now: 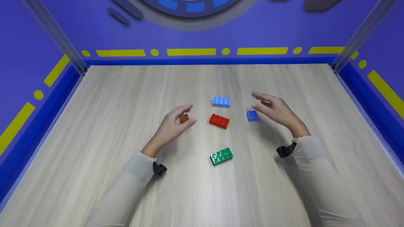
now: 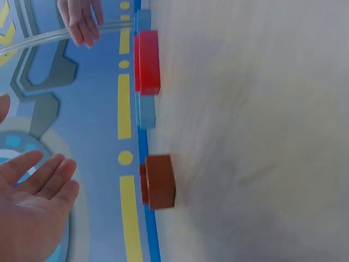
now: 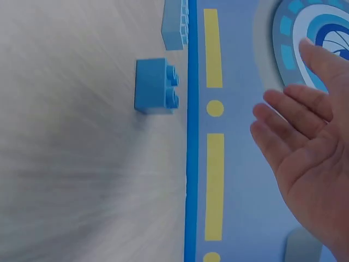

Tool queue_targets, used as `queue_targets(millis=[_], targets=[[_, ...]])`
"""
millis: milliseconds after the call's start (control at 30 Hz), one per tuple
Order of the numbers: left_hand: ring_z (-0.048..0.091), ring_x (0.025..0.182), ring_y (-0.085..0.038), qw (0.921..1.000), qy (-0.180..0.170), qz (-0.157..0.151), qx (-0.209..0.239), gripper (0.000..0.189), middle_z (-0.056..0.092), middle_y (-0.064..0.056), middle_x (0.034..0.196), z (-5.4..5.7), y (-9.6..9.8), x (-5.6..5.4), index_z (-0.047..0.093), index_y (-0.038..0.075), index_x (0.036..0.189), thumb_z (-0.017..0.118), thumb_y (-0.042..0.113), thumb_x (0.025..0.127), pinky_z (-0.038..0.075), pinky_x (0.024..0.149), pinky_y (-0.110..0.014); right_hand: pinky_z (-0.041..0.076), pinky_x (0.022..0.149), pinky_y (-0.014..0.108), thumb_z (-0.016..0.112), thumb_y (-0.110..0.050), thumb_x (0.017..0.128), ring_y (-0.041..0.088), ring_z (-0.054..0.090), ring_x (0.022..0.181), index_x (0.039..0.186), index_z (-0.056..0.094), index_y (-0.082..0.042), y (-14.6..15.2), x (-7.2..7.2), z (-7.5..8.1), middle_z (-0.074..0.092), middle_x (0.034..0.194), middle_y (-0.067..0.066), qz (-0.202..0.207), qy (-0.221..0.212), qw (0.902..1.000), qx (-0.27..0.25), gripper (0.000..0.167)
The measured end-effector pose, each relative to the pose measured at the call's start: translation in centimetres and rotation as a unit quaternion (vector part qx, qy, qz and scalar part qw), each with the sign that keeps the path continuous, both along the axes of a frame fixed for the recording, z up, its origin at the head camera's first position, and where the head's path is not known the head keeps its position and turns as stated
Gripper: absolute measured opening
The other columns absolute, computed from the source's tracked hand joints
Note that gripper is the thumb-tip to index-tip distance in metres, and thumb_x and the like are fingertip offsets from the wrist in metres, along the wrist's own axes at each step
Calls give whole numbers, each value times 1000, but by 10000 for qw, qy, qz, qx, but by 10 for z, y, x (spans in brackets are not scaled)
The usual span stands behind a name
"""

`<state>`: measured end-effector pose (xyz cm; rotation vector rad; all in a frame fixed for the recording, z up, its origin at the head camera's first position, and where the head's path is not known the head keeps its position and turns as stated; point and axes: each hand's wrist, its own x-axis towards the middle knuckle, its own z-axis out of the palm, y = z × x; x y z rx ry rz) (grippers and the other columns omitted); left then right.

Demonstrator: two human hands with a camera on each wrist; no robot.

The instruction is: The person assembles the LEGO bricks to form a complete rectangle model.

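My left hand (image 1: pixel 173 124) hovers over a small brown brick (image 1: pixel 184 118), its thumb and fingers spread apart around it in the head view. In the left wrist view that brown brick (image 2: pixel 161 182) stands on the table beyond the relaxed fingers (image 2: pixel 49 177). My right hand (image 1: pixel 276 110) is held above and just right of a small dark blue brick (image 1: pixel 252 115), holding nothing. The right wrist view shows this blue brick (image 3: pixel 152 86) apart from the loosely extended fingers (image 3: pixel 289 117). Between the hands lie a light blue brick (image 1: pixel 221 101) and a red brick (image 1: pixel 219 121).
A green brick (image 1: pixel 221 156) lies nearer to me, below the red one. All the bricks sit on a pale wood-grain table (image 1: pixel 104 104). Purple-blue panels with yellow markings (image 1: pixel 191 51) wall it at the back and both sides.
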<state>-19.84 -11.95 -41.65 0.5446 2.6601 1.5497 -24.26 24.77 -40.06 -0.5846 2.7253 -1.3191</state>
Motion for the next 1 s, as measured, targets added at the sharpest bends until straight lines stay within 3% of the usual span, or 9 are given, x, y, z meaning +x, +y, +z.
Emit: queue_targets(millis=[233, 600, 867, 1000], targets=[[54, 122, -23, 9957, -519, -611, 463, 52, 56, -13, 134, -10, 14, 6, 54, 9, 136, 69, 28, 89, 39, 109, -38, 39, 108, 41, 64, -27, 93, 27, 47, 132, 138, 52, -4, -15, -4, 0, 52, 142, 12, 461, -423, 9980, -21, 52], [59, 116, -24, 9849, -1118, -1230, 476, 50, 60, -11, 130, -18, 34, 17, 58, 2, 130, 71, 25, 87, 44, 104, -35, 43, 105, 44, 66, -23, 91, 28, 54, 124, 133, 57, -5, -36, -9, -3, 59, 134, 13, 792, -653, 9937, 454, 47], [62, 110, -26, 9753, -1471, -1599, 397, 50, 61, -16, 127, -24, 45, 23, 60, 2, 129, 74, 21, 85, 49, 98, -33, 42, 104, 47, 66, -14, 91, 31, 56, 121, 131, 58, -2, -50, -12, -6, 60, 132, 15, 971, -737, 9905, 639, 42], [62, 109, -23, 9723, -1609, -1678, 227, 50, 63, -11, 127, -27, 49, 23, 61, 5, 128, 76, 21, 83, 49, 97, -32, 44, 103, 47, 66, -12, 90, 31, 57, 119, 130, 59, -1, -55, -15, -8, 60, 131, 16, 1094, -817, 9882, 689, 42]])
